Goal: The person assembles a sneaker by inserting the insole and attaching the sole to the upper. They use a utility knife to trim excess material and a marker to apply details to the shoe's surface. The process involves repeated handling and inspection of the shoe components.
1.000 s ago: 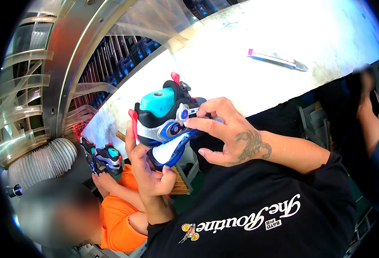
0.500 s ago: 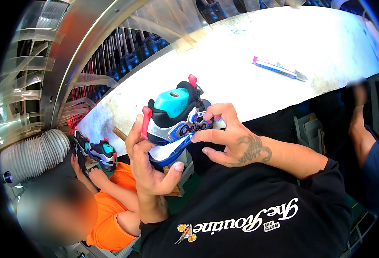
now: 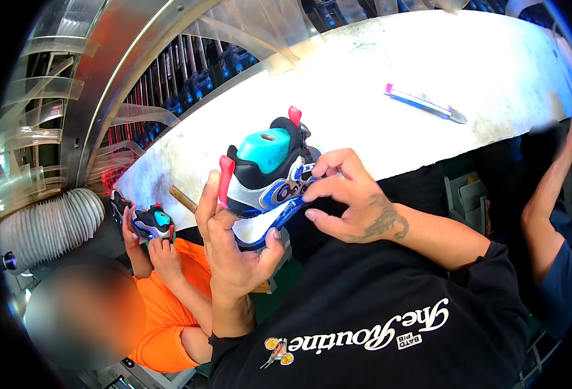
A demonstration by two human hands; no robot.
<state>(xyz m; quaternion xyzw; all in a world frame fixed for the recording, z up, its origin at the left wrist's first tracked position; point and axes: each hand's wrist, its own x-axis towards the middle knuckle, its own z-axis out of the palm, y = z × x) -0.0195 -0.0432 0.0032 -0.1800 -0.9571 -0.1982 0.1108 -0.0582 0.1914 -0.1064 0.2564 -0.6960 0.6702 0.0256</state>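
Note:
A black, silver and blue sneaker [image 3: 255, 194] with red pull tabs and a turquoise shoe last [image 3: 266, 153] inside is held at the table's near edge. The white-and-blue sole [image 3: 260, 228] stands apart from the upper at the near end, with its white inner face showing. My left hand [image 3: 235, 254] grips that end, fingers along the side by the red tab and thumb at the sole's edge. On the shoe's right side, my right hand [image 3: 347, 200] has its curled fingers where the upper meets the sole. Its exact fingertip contact is partly hidden.
A snap-off knife [image 3: 426, 104] lies on the bright white table [image 3: 357, 84]. To the left, a person in orange [image 3: 175, 279] handles similar sneakers [image 3: 153, 222] beside a ribbed hose [image 3: 52, 217]. Clear plastic strips [image 3: 253, 32] hang behind; another person's arm [image 3: 551, 194] is at right.
My right hand has shifted slightly along the sole's edge, and my left thumb has moved up against the sole. The sneaker has shifted slightly right. The person in orange has moved both hands.

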